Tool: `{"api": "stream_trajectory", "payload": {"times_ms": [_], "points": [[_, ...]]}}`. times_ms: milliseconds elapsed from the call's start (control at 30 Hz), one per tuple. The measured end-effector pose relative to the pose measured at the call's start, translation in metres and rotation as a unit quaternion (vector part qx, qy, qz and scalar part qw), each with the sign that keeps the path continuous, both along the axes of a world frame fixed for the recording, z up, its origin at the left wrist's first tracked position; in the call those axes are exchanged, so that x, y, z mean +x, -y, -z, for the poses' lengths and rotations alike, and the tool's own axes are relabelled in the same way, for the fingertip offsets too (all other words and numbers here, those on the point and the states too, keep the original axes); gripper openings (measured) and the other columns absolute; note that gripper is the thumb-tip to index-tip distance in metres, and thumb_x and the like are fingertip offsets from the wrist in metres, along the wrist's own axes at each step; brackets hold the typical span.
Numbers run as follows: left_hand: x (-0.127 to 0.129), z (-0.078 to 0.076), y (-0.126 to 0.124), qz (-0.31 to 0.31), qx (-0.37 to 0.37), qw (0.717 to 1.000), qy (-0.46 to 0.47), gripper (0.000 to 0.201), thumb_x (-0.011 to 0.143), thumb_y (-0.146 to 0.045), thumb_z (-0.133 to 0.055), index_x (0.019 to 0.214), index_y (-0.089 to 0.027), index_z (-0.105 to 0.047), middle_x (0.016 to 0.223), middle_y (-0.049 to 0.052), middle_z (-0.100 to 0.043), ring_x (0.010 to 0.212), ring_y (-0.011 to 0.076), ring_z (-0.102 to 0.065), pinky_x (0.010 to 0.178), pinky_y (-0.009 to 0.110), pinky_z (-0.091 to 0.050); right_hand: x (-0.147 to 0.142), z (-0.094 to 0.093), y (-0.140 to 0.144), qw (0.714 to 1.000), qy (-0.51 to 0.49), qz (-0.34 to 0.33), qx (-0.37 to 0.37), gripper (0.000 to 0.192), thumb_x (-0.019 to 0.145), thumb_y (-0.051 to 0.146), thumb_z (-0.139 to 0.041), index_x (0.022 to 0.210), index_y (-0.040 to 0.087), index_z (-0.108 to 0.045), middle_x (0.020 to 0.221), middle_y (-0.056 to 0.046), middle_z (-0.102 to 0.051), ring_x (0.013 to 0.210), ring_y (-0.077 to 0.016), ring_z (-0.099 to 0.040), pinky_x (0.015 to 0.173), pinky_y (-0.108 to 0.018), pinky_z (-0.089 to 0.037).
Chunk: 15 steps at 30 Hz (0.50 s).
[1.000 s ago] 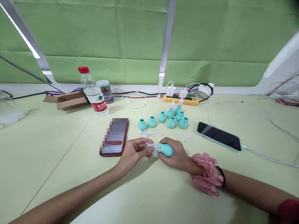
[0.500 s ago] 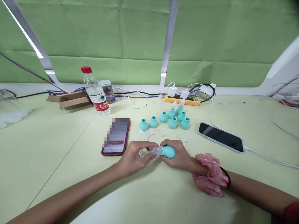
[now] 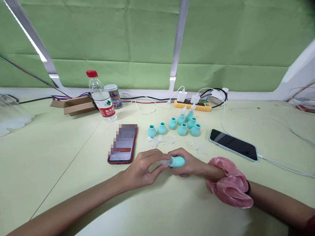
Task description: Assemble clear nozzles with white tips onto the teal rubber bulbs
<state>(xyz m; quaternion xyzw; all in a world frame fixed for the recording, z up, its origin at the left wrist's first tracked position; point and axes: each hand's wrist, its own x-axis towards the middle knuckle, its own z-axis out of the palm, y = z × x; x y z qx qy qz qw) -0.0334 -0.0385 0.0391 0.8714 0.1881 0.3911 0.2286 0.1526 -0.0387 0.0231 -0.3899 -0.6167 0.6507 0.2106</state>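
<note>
My right hand (image 3: 183, 161) is closed round a turquoise rubber bulb (image 3: 178, 161), which lies on its side with its neck to the left. A clear plastic nozzle (image 3: 167, 162) sits at the bulb's neck. The thumb and fingers of my left hand (image 3: 150, 167) pinch the nozzle near that joint. Beyond my hands stand several more turquoise bulbs (image 3: 182, 129) with open necks. Two at the back carry clear tips (image 3: 184, 110). Thin translucent plastic scraps (image 3: 156, 141) lie between my hands and the bulbs.
A phone in a red case (image 3: 123, 144) lies left, another phone (image 3: 233, 145) with a white cable right. Behind are a water bottle (image 3: 103, 101), a can (image 3: 114, 95), a cardboard box (image 3: 80, 105) and a yellow power strip (image 3: 193, 105). A pink scrunchie (image 3: 230, 183) circles my right wrist.
My right hand has turned round the bulb, and the scrunchie has swung with the wrist. The left fingers have shifted right along the nozzle toward the bulb.
</note>
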Motion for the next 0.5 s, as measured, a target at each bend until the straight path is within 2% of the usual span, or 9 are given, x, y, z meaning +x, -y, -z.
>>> {"api": "stream_trajectory", "payload": {"times_ms": [133, 233, 333, 367, 433, 500], "points": [[0.0, 0.002, 0.002, 0.016, -0.003, 1.0, -0.006, 0.018, 0.077, -0.013, -0.05, 0.094, -0.012, -0.057, 0.078, 0.01, -0.065, 0.072, 0.0164, -0.059, 0.062, 0.028, -0.049, 0.001, -0.005, 0.0, 0.996, -0.031, -0.039, -0.07, 0.011, 0.06, 0.012, -0.056, 0.068, 0.014, -0.05, 0.047, 0.009, -0.033, 0.036, -0.0018, -0.03, 0.032, -0.014, -0.02], [-0.004, -0.001, 0.0, 0.001, -0.014, 1.0, -0.004, 0.022, 0.075, -0.015, -0.053, 0.097, -0.012, -0.056, 0.081, 0.009, -0.065, 0.073, 0.0161, -0.059, 0.065, 0.028, -0.049, -0.002, -0.007, 0.001, 0.994, -0.07, -0.029, -0.076, 0.01, 0.064, 0.016, -0.058, 0.069, 0.014, -0.05, 0.048, 0.007, -0.037, 0.036, -0.0015, -0.03, 0.033, -0.015, -0.02], [-0.011, -0.011, -0.008, -0.034, -0.046, 0.998, -0.006, 0.037, 0.075, -0.02, -0.054, 0.11, -0.014, -0.049, 0.095, 0.009, -0.063, 0.081, 0.0166, -0.057, 0.073, 0.03, -0.047, -0.005, -0.005, 0.005, 0.993, -0.113, 0.037, -0.005, 0.016, 0.068, 0.026, -0.059, 0.071, 0.014, -0.05, 0.051, 0.005, -0.041, 0.038, -0.0027, -0.033, 0.035, -0.017, -0.024], [-0.014, -0.014, -0.011, -0.049, -0.058, 0.997, -0.016, 0.035, 0.077, -0.02, -0.051, 0.111, -0.015, -0.048, 0.097, 0.009, -0.062, 0.082, 0.0162, -0.057, 0.073, 0.03, -0.047, -0.006, -0.003, 0.007, 0.991, -0.117, 0.063, 0.031, 0.018, 0.068, 0.028, -0.06, 0.071, 0.014, -0.05, 0.052, 0.005, -0.041, 0.04, -0.0032, -0.034, 0.037, -0.017, -0.025], [-0.017, -0.02, -0.017, -0.086, -0.06, 0.992, -0.065, 0.026, 0.08, -0.019, -0.044, 0.104, -0.016, -0.054, 0.093, 0.007, -0.062, 0.081, 0.0156, -0.056, 0.072, 0.029, -0.046, -0.007, 0.001, 0.01, 0.984, -0.101, 0.107, 0.101, 0.019, 0.067, 0.029, -0.061, 0.07, 0.013, -0.05, 0.053, 0.004, -0.041, 0.043, -0.0041, -0.035, 0.039, -0.018, -0.027], [-0.018, -0.02, -0.021, -0.105, -0.017, 0.982, -0.159, 0.022, 0.078, -0.017, -0.045, 0.096, -0.015, -0.058, 0.091, 0.008, -0.061, 0.084, 0.0178, -0.054, 0.074, 0.031, -0.045, -0.007, 0.006, 0.012, 0.974, -0.068, 0.138, 0.167, 0.019, 0.066, 0.029, -0.061, 0.068, 0.013, -0.052, 0.057, 0.003, -0.043, 0.047, -0.0058, -0.038, 0.043, -0.019, -0.031]]}}
